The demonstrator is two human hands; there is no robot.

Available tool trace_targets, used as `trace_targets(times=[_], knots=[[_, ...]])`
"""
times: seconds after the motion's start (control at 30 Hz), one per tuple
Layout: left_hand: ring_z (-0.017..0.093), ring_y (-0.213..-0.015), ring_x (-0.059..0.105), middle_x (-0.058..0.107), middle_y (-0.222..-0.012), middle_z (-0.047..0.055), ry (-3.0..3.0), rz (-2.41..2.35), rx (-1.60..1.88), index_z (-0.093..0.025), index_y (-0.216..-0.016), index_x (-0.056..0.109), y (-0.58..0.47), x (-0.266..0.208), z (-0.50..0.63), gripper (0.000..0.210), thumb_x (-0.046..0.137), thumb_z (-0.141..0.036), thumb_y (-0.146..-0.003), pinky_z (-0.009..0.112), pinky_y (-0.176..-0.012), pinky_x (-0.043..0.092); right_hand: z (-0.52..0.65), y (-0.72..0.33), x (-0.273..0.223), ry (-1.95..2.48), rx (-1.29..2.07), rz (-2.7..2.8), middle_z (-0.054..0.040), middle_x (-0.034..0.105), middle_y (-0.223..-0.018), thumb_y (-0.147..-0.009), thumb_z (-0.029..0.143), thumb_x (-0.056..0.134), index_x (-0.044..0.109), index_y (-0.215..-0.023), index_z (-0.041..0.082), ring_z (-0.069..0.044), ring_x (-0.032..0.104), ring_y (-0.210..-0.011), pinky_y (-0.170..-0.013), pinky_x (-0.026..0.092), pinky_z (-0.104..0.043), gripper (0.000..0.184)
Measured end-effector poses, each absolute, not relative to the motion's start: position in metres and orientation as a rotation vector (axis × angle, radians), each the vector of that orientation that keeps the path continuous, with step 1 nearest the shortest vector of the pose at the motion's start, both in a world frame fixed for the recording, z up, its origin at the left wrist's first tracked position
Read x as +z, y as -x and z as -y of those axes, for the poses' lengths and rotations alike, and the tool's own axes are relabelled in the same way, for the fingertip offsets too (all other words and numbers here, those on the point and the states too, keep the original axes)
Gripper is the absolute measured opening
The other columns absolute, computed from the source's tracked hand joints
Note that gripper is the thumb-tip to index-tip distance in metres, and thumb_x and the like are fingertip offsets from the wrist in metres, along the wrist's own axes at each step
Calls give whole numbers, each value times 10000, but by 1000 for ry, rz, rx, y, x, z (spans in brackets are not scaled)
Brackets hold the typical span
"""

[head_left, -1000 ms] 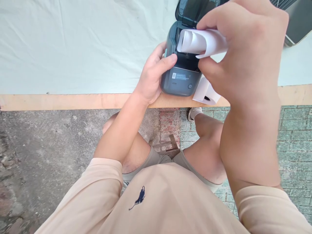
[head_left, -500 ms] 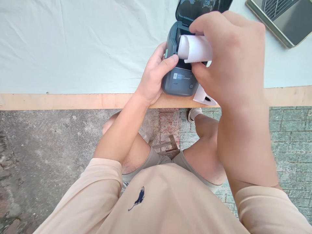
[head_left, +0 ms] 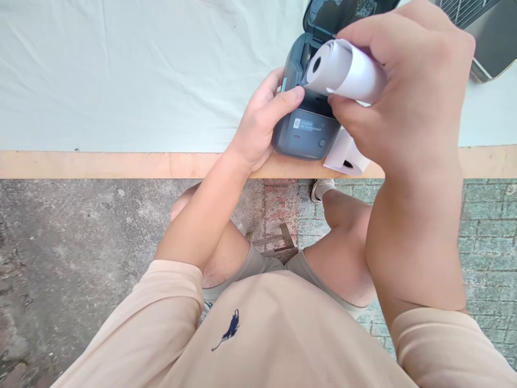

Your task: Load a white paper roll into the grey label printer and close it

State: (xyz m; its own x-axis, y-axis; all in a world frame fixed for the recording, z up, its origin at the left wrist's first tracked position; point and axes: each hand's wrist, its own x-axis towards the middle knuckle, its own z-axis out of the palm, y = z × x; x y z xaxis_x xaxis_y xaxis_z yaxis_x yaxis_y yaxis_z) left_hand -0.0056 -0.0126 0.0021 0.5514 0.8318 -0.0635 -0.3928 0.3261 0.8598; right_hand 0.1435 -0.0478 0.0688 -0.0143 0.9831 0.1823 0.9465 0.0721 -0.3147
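Observation:
A dark blue-grey label printer [head_left: 309, 134] rests at the table's front edge, its black lid [head_left: 329, 19] swung up at the back. My left hand [head_left: 262, 118] is closed around the printer's left side, thumb over the rim of the compartment. Over that compartment, a white paper roll [head_left: 343, 70] sits tilted in the grip of my right hand [head_left: 407, 81]; its dark core hole faces left. Part of the roll is hidden by my right fingers. Beside the printer's front right corner lies a second white paper roll [head_left: 347, 156], partly covered by my right wrist.
A device with a dark panel and a grille [head_left: 490, 37] lies at the back right, partly behind my right hand. A pale cloth [head_left: 141, 75] covers the table, whose wooden edge [head_left: 100, 164] runs along the front. Below, a wooden stool [head_left: 285, 240] shows between my legs.
My right hand has moved up and right with the paper roll, lifting it out of the compartment and turning its core into view. The printer has shifted slightly right with my left hand.

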Motion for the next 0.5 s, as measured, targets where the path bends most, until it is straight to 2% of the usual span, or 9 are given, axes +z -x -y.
trace_targets(times=[0.07,0.17,0.27,0.33,0.4,0.5], knots=[[147,-838,638,624,-855,-17,-928,-568,856,-259,-987,544,6,3,13,135,464,-238,-880,355,-799,528,49,-144,72,1924,138,2010,-54,577,-1080,-738,194,561,640,-1128,235,-190,549,-1043,-864,442,-336,400],[160,-891,657,642,-875,-12,-911,-567,861,-249,-979,544,6,3,13,127,466,-235,-879,355,-825,525,51,-149,77,1929,115,1960,-61,552,-1084,-765,265,574,642,-1119,205,-181,519,-1054,-910,424,-332,365],[159,-896,661,634,-863,-10,-886,-548,878,-235,-979,530,6,2,13,117,476,-223,-876,364,-850,517,51,-158,73,1771,210,1871,-4,578,-1037,-767,302,610,613,-1119,211,-155,523,-1015,-906,415,-310,363],[155,-904,659,627,-866,-12,-902,-529,881,-227,-987,532,6,-1,12,125,472,-219,-878,369,-864,517,50,-162,66,1604,342,1777,25,581,-939,-756,316,643,623,-1051,229,-123,536,-925,-839,418,-292,308],[155,-943,660,616,-873,-18,-938,-522,869,-219,-1013,534,7,-3,11,151,450,-227,-887,373,-877,519,49,-162,59,1471,516,1633,8,549,-830,-727,352,687,623,-944,202,-109,536,-813,-734,434,-287,272],[164,-1001,664,612,-871,-25,-969,-535,856,-224,-1029,534,7,-4,9,173,432,-236,-890,374,-880,531,48,-159,51,1295,811,1408,-34,511,-818,-699,382,710,553,-939,169,-130,531,-740,-576,447,-304,357]])
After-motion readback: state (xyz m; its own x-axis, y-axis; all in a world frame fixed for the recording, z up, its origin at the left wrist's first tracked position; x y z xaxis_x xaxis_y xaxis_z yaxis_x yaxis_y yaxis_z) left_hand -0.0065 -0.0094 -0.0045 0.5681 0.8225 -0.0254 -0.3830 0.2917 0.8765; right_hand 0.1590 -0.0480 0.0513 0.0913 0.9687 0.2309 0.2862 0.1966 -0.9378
